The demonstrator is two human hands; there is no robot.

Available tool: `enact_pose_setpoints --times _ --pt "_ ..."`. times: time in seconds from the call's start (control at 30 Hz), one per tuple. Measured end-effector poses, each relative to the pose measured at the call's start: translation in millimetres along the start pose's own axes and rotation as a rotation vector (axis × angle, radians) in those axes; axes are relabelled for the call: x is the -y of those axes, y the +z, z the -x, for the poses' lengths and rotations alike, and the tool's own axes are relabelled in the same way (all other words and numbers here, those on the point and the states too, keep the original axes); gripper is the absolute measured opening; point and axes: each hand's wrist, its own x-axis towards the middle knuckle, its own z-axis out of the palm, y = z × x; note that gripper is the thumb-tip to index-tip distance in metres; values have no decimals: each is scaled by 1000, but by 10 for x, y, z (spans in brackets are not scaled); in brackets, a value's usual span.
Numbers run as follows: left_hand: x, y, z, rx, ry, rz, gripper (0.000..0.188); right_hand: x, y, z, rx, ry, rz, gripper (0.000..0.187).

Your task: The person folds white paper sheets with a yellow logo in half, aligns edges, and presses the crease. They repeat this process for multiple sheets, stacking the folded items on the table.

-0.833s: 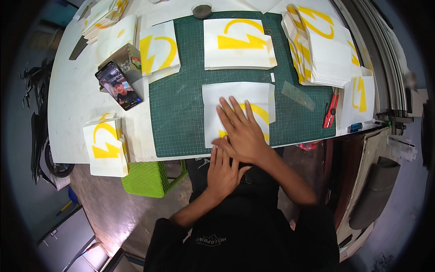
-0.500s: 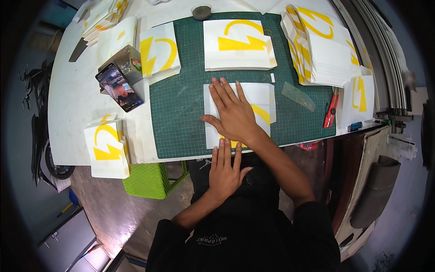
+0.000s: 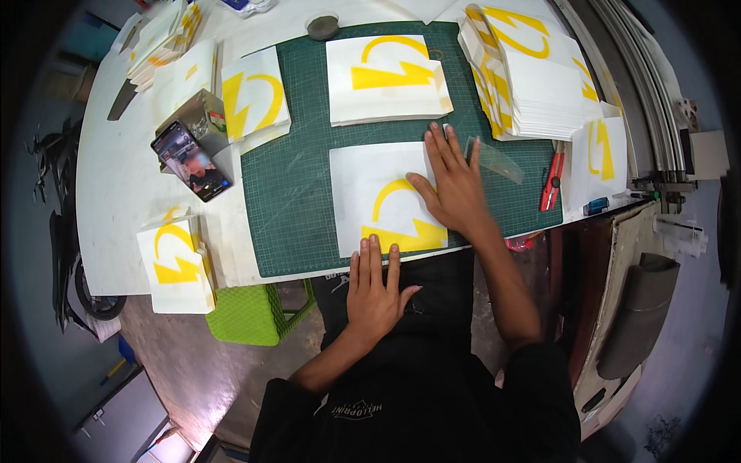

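A white sheet of paper with a yellow arc-and-bolt print (image 3: 370, 170) lies flat on the green cutting mat (image 3: 297, 185), near the table's front edge. My right hand (image 3: 457, 185) rests over its right edge, fingers stretched out and pointing away. With fingers extended, my left hand (image 3: 376, 289) touches the sheet's lower edge over the yellow print. Neither hand grips anything. Just beyond the sheet is a stack of printed white sheets (image 3: 386, 100). Beside my right fingertips lies a clear plastic strip (image 3: 498, 162), partly behind them.
Tall printed stacks stand at the right (image 3: 540, 92) and far left (image 3: 162, 46). A smartphone (image 3: 191, 162) leans on a box at left. A red cutter knife (image 3: 552, 181) lies on the mat's right. A smaller stack (image 3: 177, 262) overhangs the front left edge, near a green stool (image 3: 243, 315).
My right hand has slid rightward from the sheet's middle to its right edge, uncovering the print. My left hand stays at the lower edge. The whole view has shifted slightly.
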Motion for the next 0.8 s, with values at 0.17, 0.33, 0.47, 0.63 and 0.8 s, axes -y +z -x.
enact_pose_setpoints --times 0.17,0.33,0.47,0.63,0.8 --pt "13 -56 -11 14 4 -2 82 290 -133 279 -2 -2 -125 76" --pt "56 -185 -52 68 41 -14 79 306 11 206 12 -5 -117 76" --pt "63 -244 -97 84 56 -39 78 282 9 150 -36 -15 -107 74" --pt "91 -371 -184 108 53 -20 70 243 -18 87 -44 -25 -113 70" --pt "383 -433 -932 2 29 11 56 210 8 85 -54 -30 -102 64"
